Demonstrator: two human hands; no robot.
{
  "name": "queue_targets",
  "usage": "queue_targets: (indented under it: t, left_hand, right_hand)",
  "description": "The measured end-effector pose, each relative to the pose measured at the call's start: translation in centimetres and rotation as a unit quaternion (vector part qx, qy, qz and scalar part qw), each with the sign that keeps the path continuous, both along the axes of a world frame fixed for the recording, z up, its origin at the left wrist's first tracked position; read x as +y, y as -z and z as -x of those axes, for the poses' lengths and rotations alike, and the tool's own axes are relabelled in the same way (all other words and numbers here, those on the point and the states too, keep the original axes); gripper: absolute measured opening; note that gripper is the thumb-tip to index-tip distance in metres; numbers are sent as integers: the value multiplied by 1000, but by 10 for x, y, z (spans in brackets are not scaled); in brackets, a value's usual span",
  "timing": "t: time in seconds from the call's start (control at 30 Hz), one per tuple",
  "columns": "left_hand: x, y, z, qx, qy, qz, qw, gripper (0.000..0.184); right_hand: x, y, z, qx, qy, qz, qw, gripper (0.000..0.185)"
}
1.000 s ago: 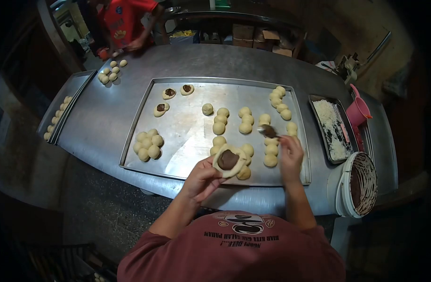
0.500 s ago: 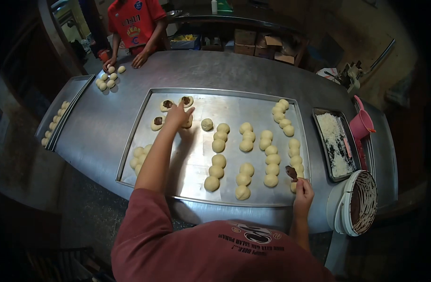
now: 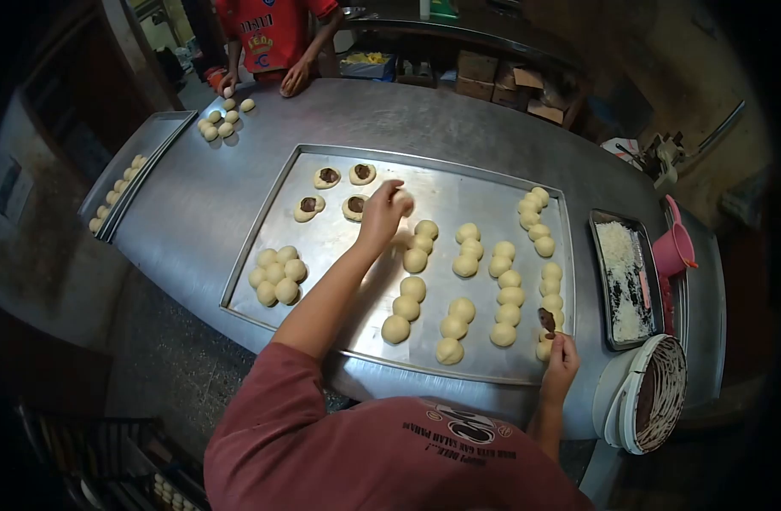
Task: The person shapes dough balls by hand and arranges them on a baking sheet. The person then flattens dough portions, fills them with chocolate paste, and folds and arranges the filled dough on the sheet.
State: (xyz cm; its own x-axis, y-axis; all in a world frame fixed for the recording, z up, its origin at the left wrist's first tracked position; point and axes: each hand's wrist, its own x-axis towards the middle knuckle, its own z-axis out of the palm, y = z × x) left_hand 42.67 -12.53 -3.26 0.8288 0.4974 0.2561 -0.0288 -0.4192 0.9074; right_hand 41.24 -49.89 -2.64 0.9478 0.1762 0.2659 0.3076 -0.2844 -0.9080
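Observation:
My left hand (image 3: 383,217) reaches over the middle of a large metal tray (image 3: 365,362), fingers curled round a pale dough ball (image 3: 404,203), slightly blurred. Beside it lie several flattened dough pieces (image 3: 306,216) with dark brown filling (image 3: 326,175) on top. At the tray's front right, my right hand (image 3: 561,364) grips a small spreader (image 3: 547,321) coated in brown paste; its handle is mostly hidden by the fingers. Rows of dough balls (image 3: 408,307) fill the tray's right half, and a cluster of balls (image 3: 275,272) sits at the front left.
A white bucket of brown paste (image 3: 636,400), a dark pan of white shreds (image 3: 626,328) and a pink jug (image 3: 673,249) stand at the right. Across the metal table (image 3: 390,115), a person in red (image 3: 275,38) handles dough balls (image 3: 220,128). Stacked trays (image 3: 143,175) lie left.
My left hand has moved right, from the filled dough pieces to the lone dough ball, and closed round it. My right hand still holds the spreader. The whole view has shifted slightly.

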Motion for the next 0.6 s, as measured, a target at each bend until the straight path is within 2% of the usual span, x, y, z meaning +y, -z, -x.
queue_targets:
  t: [0.07,0.13,0.17,0.23,0.33,0.43,0.57,0.6]
  left_hand:
    - [-20,-31,16,-121,10,244,962,29]
    - [-42,-38,34,-208,88,496,838,37]
    - [-54,-33,42,-209,89,495,839,37]
    - [-80,-19,57,-173,135,714,666,46]
    - [-121,-14,78,-104,124,742,650,50]
    - [-143,-15,92,-81,155,761,625,39]
    - [-158,-19,102,-61,206,637,740,33]
    - [-164,-23,104,-59,209,638,739,33]
  right_hand:
    - [-6,1,4,31,8,-21,999,16]
    - [-2,-3,7,34,-4,-40,999,16]
    - [3,-7,9,37,-10,-62,997,16]
    - [12,-13,13,41,-19,-107,993,16]
    - [17,-21,21,17,-44,-93,995,16]
    - [17,-25,29,-2,-71,-78,994,17]
    - [12,-27,36,11,-72,-77,994,17]
    - [11,-28,38,10,-68,-76,995,17]
